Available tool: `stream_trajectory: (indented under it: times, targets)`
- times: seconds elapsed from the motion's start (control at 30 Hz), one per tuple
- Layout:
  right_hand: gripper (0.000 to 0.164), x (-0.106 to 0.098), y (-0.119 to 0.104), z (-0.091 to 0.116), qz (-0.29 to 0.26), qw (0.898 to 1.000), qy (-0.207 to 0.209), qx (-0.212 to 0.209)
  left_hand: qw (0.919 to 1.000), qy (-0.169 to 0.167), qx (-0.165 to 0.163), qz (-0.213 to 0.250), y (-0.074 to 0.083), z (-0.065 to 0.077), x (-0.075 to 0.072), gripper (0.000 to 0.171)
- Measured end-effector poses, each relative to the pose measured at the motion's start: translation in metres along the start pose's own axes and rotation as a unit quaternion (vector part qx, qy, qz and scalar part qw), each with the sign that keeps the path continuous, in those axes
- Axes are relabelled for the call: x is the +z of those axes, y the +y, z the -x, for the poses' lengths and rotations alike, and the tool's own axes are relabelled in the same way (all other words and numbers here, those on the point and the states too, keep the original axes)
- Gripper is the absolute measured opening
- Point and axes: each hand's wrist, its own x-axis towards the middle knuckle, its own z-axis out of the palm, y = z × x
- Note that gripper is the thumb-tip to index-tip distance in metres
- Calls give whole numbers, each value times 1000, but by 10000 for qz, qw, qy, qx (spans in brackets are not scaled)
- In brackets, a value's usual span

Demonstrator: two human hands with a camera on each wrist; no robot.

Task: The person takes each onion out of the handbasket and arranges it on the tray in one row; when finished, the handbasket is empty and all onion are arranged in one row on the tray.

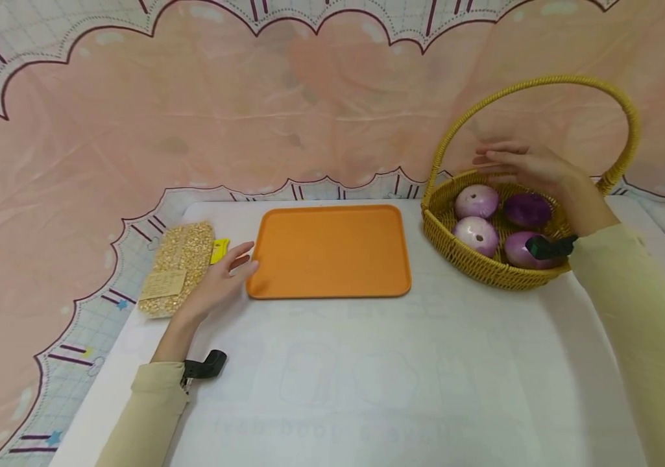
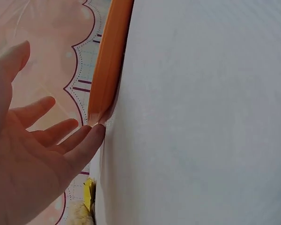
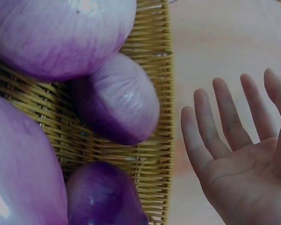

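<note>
My left hand (image 1: pixel 219 283) is at the left end of an orange tray (image 1: pixel 329 251). Its fingers (image 2: pixel 86 147) are apart and hold nothing; whether a fingertip touches the tray corner, I cannot tell. Over a yellow wicker basket (image 1: pixel 472 267), beneath its tall arched handle, hovers my right hand (image 1: pixel 527 167). In the right wrist view its fingers (image 3: pixel 227 115) are spread with nothing in them. Several purple onions lie in the basket: a pale one (image 1: pixel 476 201) at the back left, another pale one (image 1: pixel 475 236) in front, and a dark one (image 1: pixel 527 210) at the back right.
Left of the tray lies a clear bag of yellow corn kernels (image 1: pixel 187 245) with a paper label (image 1: pixel 163 283). A small yellow packet (image 1: pixel 219 250) sits beside it. White cloth covers the table (image 1: pixel 338 376), and a patterned pink curtain (image 1: pixel 250 117) hangs behind.
</note>
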Motion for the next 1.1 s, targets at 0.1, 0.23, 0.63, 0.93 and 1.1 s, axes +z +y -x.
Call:
stream_trajectory:
  times: [0.1, 0.23, 0.63, 0.93, 1.1]
  targets:
    - [29, -2, 2, 0, 411, 9990, 147, 87, 9998, -160, -60, -65, -2, -1, 0, 74]
    - [31, -2, 5, -1, 1139, 9916, 482, 371, 9988, -371, -70, -312, -5, -2, 2, 80]
    - [35, 1, 13, -2, 1687, 9810, 675, 680, 9877, -285, 558, -1433, -14, -3, 5, 94]
    - [28, -3, 24, -2, 1587, 9859, 445, 274, 9754, -267, 467, -2140, -17, -2, 5, 98]
    - [32, -1, 28, -4, 1941, 9780, 653, 384, 9765, -246, 535, -2075, -19, -1, 5, 96]
